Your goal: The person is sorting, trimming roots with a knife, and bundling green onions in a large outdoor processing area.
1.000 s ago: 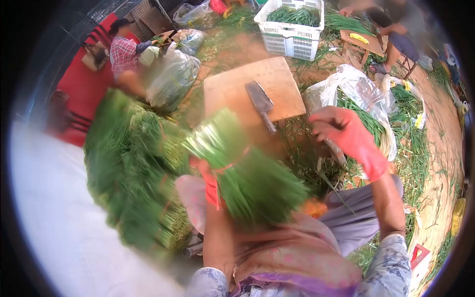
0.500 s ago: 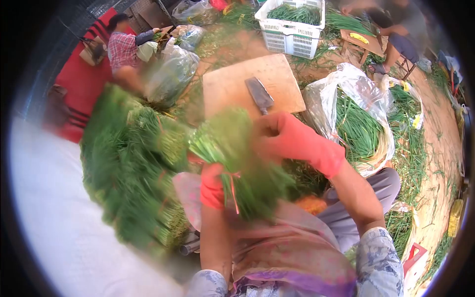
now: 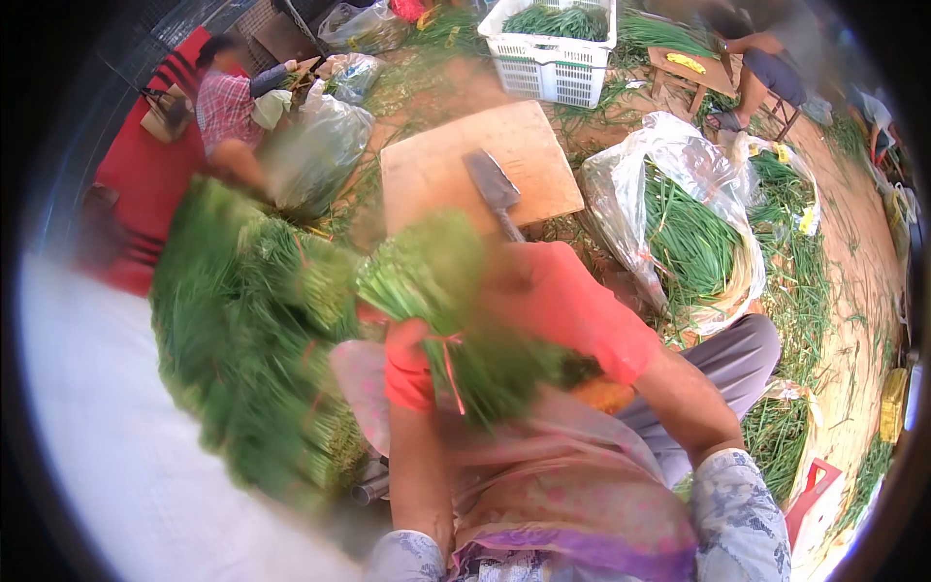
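Fingers of the left hand (image 3: 407,367) clasp an already banded bunch (image 3: 432,281), the right hand's (image 3: 582,310) I cannot tell, and bagged stalks (image 3: 690,238) seem mostly loose.

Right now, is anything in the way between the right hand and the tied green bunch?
Nothing visible stands between them. The right hand is at the bunch, which the left hand holds; blur hides any contact. The cleaver lies on the board beyond.
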`<move>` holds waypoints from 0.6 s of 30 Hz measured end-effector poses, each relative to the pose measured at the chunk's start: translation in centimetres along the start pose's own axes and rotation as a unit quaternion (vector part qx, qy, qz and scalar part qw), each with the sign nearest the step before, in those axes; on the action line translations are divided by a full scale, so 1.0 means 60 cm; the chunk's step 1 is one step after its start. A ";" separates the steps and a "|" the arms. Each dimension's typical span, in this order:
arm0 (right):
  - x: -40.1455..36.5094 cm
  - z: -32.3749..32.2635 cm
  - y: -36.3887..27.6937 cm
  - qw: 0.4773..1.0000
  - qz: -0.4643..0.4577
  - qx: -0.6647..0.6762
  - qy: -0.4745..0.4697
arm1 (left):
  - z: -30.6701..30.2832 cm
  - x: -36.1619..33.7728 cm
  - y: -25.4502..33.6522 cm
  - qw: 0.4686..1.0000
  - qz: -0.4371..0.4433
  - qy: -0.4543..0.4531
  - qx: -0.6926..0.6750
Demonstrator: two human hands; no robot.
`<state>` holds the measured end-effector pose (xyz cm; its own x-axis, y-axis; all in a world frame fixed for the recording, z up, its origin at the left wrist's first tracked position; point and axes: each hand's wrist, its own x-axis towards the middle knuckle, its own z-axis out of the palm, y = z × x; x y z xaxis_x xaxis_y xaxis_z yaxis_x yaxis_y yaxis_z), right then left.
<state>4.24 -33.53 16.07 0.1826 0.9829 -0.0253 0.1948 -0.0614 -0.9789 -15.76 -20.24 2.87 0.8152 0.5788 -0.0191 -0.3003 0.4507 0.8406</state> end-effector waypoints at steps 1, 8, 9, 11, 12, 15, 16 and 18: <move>0.004 0.001 0.004 1.000 0.006 0.018 -0.004 | -0.001 0.000 0.000 1.000 0.000 0.001 0.002; 0.034 -0.023 0.028 0.923 0.107 0.345 -0.135 | 0.002 -0.003 -0.004 1.000 -0.007 0.002 0.005; 0.039 -0.021 0.023 0.907 0.102 0.385 -0.140 | 0.004 -0.001 -0.006 1.000 -0.006 0.000 0.005; 0.044 -0.030 0.012 0.894 0.057 0.423 -0.137 | 0.011 0.004 -0.010 1.000 -0.004 -0.003 0.001; 0.045 -0.043 -0.001 0.897 0.017 0.423 -0.130 | 0.013 0.006 -0.013 1.000 -0.002 -0.003 -0.001; 0.049 -0.091 -0.045 0.897 -0.103 0.416 -0.110 | 0.020 0.005 -0.018 0.999 0.028 -0.001 -0.023; 0.047 -0.102 -0.050 0.895 -0.142 0.410 -0.105 | 0.024 0.004 -0.016 0.999 0.030 0.005 -0.027; 0.028 -0.127 -0.043 0.988 0.011 0.115 -0.106 | 0.027 -0.001 -0.010 0.998 0.039 0.019 -0.034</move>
<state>11.42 -33.03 20.09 -0.0267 0.9975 -0.0653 -0.0352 -0.0662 -0.9972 -14.83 -21.62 3.22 0.7690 0.6389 0.0224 -0.3956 0.4479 0.8018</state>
